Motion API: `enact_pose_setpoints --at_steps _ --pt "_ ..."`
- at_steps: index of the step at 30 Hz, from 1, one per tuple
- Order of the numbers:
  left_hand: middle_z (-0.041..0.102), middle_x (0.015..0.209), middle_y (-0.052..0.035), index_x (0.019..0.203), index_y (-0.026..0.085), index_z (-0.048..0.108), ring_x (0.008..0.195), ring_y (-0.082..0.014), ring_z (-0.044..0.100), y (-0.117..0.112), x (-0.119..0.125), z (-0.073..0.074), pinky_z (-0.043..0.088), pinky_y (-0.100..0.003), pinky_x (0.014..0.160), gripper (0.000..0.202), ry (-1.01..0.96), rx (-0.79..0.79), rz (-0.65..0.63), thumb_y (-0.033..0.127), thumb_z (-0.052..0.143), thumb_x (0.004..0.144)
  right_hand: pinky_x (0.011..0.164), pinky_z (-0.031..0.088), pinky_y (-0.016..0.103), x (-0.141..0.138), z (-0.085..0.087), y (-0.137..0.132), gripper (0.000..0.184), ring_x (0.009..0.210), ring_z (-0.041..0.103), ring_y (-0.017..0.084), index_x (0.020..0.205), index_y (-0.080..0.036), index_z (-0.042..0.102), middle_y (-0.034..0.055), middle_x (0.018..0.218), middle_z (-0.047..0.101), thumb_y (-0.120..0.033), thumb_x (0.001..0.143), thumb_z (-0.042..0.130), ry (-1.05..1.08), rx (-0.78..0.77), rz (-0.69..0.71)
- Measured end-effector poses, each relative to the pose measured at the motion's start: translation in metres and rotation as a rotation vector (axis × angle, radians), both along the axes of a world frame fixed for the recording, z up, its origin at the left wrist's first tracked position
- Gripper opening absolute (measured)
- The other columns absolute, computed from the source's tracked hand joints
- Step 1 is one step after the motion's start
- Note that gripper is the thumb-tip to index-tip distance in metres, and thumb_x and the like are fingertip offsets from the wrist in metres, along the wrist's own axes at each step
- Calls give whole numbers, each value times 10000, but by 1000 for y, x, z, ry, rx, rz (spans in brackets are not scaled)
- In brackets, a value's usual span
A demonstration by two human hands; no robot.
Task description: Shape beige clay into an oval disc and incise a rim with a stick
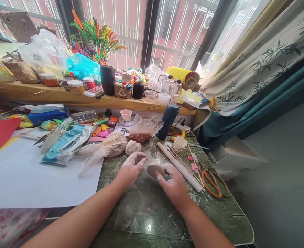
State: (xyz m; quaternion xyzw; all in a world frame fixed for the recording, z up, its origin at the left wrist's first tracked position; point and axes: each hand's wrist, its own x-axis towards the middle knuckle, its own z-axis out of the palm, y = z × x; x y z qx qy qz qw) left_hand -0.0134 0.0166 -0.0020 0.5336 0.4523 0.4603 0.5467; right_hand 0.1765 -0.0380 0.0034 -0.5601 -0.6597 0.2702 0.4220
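Between the thumb and fingers of my right hand (176, 187) is a flat, round, greyish-brown disc (155, 169), tilted above the table. What it is made of I cannot tell. My left hand (132, 167) is just left of the disc, apart from it, with fingers loosely spread and white powder on them. Right behind that hand lies a pale lump of dough or clay (133, 147). Next to the lump is a knotted thin plastic bag (113, 144). A clear sheet (149, 215) covers the tabletop under both hands.
To the right lie a white rolling pin (177, 165), thin sticks and orange-handled scissors (212, 184). A paper cup (179, 144) and dark bottle (168, 121) stand behind. Another cup (126, 115) sits on a scale. White paper (46, 186) and a blue-white packet (66, 144) cover the left side.
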Motion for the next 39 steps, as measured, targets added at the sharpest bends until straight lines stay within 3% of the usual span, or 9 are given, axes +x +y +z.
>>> enact_pose_setpoints --at_steps 5,8,11,14,19,24,29,35,39 --pt "739 952 -52 924 209 674 973 -238 675 2 1 2 507 -354 929 238 -10 -15 -24 435 681 851 705 487 335 -2 -12 5 139 785 643 233 895 -222 700 42 860 717 -342 878 634 -215 -93 48" --pt "752 1000 -60 973 210 676 1006 -242 694 1 2 1 526 -363 943 272 -30 -26 -80 433 718 824 729 506 350 -1 -11 5 177 812 665 247 957 -216 729 52 903 748 -348 875 645 -170 -115 38" --pt "767 1054 -68 1115 214 675 1011 -255 718 1 3 -4 550 -383 933 401 11 -36 -202 334 795 752 797 532 369 0 -8 3 233 907 687 265 1062 -228 737 65 1007 765 -344 891 631 -61 -107 7" --pt "781 1015 -59 1071 214 706 977 -255 730 4 3 -9 558 -390 918 315 77 -21 -277 255 763 764 846 549 386 0 -7 3 302 974 698 275 1148 -239 719 66 1078 764 -328 866 655 25 -145 3" --pt "786 975 -51 1011 216 722 958 -260 732 2 2 -9 566 -393 907 246 87 10 -263 253 756 771 881 547 400 -2 -10 4 357 983 699 267 1168 -239 701 50 1077 768 -288 814 687 34 -186 26" --pt "771 1090 -64 1131 229 705 1034 -262 713 -1 -2 -3 540 -399 970 368 114 60 -275 267 775 772 820 545 367 -3 -12 2 328 929 702 251 1139 -239 706 38 1051 773 -266 816 665 65 -165 39" --pt "766 990 -59 1013 204 715 975 -257 710 0 -4 -3 549 -392 924 223 104 39 -269 317 733 821 773 528 354 -4 -8 -1 266 874 689 246 1076 -234 721 36 987 768 -262 821 652 -8 -160 22" --pt "751 1118 -78 1095 214 697 1095 -264 682 0 -7 0 519 -388 1002 304 36 60 -201 433 691 885 825 505 364 -3 -5 -2 281 946 660 252 1128 -238 696 51 1042 733 -266 859 622 -78 -109 9" --pt "749 1158 -71 1192 230 691 1092 -270 686 1 -8 3 528 -391 989 366 148 88 -289 339 728 845 839 487 375 -5 -9 0 256 948 649 261 1095 -226 693 56 1017 723 -255 850 624 -141 -128 27"
